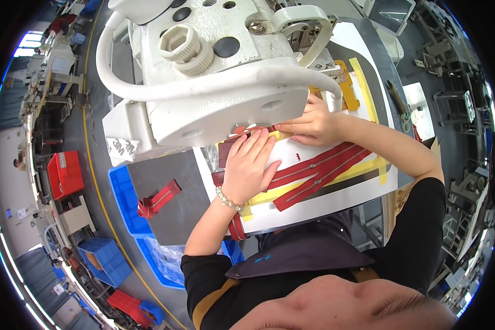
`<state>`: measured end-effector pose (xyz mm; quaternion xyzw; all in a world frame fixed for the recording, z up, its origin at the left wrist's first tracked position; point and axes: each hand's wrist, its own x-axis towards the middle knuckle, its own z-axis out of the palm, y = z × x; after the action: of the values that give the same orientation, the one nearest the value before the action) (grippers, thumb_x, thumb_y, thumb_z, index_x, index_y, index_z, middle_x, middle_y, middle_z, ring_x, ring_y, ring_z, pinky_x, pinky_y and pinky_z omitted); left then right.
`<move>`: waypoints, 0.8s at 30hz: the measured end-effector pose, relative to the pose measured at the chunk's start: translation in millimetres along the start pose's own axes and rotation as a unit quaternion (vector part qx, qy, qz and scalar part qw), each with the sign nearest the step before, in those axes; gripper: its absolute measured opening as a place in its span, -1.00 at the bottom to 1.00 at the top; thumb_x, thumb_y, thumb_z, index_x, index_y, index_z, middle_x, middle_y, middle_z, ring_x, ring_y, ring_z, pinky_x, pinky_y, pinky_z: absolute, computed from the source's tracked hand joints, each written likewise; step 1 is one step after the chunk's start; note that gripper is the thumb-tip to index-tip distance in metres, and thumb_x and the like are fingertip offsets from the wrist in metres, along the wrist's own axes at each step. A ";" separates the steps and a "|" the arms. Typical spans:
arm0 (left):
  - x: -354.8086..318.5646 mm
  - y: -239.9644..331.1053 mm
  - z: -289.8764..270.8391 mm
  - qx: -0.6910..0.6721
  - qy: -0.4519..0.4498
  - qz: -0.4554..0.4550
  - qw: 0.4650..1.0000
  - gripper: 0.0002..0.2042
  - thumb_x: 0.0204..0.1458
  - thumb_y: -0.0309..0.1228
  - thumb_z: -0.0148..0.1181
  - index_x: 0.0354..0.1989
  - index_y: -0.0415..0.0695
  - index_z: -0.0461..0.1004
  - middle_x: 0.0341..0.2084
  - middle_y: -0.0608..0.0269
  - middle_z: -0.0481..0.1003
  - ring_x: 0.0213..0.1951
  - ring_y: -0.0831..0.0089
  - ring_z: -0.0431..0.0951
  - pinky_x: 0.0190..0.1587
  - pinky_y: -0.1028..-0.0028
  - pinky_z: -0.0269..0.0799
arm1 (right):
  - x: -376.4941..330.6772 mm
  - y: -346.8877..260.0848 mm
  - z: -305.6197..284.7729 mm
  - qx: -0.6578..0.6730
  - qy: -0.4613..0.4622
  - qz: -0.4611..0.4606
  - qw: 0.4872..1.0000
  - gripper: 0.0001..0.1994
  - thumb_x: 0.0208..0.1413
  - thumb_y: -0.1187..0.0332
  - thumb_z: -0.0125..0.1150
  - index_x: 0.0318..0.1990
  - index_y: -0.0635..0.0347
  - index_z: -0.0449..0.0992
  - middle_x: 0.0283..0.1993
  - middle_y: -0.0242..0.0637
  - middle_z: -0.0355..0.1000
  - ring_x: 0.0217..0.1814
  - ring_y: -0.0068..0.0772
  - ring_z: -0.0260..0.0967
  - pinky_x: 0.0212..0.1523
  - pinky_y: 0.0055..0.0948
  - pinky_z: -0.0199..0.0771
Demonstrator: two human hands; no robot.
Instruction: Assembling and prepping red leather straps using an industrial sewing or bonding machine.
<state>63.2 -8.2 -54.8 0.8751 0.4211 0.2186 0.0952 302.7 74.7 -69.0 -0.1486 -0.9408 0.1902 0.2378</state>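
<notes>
My left hand [250, 164] lies with its fingers stretched out flat, pressing on a red strip [241, 130] at the front of a white sewing machine [225, 104]. From the right, my right hand [313, 122] reaches in with thumb and fingers pinched at the strip's right end; the machine head hides part of that hand. Nearer me, several long red zippers [319, 175] with metal teeth lie slantwise on the white work plate [346, 192], beneath and beside my hands. Whatever sits under the machine head is hidden.
Yellow tape [364, 91] edges the white plate. At the left, a red zipper piece [162, 199] lies folded on the grey table [173, 220]. Blue bins [124, 198] stand below the table's left edge. Snips [404, 116] lie at the far right.
</notes>
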 end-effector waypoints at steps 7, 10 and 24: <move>2.0 -0.8 -1.0 -0.013 -0.004 -0.010 1.000 -0.64 -0.11 -0.43 0.19 -0.07 -0.22 0.51 -0.01 0.07 0.48 0.09 0.27 0.43 0.16 0.24 0.24 | 6.9 1.5 -3.8 -0.050 0.021 -0.012 0.998 -0.64 -0.10 0.39 0.26 -0.06 0.13 0.54 0.07 -0.41 0.43 0.00 -0.33 0.34 0.00 -0.31 0.43; 0.7 -1.7 -1.0 -0.011 -0.005 -0.012 1.000 -0.65 -0.13 -0.48 0.16 -0.08 -0.22 0.52 -0.01 0.07 0.48 0.09 0.28 0.43 0.15 0.24 0.24 | 6.6 0.4 -2.2 -0.064 0.037 -0.020 0.997 -0.64 -0.12 0.38 0.27 -0.07 0.11 0.54 0.06 -0.44 0.43 -0.01 -0.33 0.34 0.01 -0.30 0.42; 0.8 -3.3 0.6 0.009 0.024 0.022 0.999 -0.74 -0.10 -0.51 0.20 -0.17 -0.22 0.54 -0.09 0.07 0.52 0.03 0.24 0.50 0.13 0.24 0.33 | -19.8 2.2 -3.3 -0.143 0.106 0.014 0.984 -0.83 -0.03 0.40 0.22 -0.23 0.00 0.52 -0.06 -0.54 0.47 -0.16 -0.38 0.44 -0.17 -0.38 0.44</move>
<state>61.6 -5.4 -56.3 0.8794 0.4060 0.2378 0.0722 321.5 70.3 -75.1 -0.2140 -0.9256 0.0401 0.3097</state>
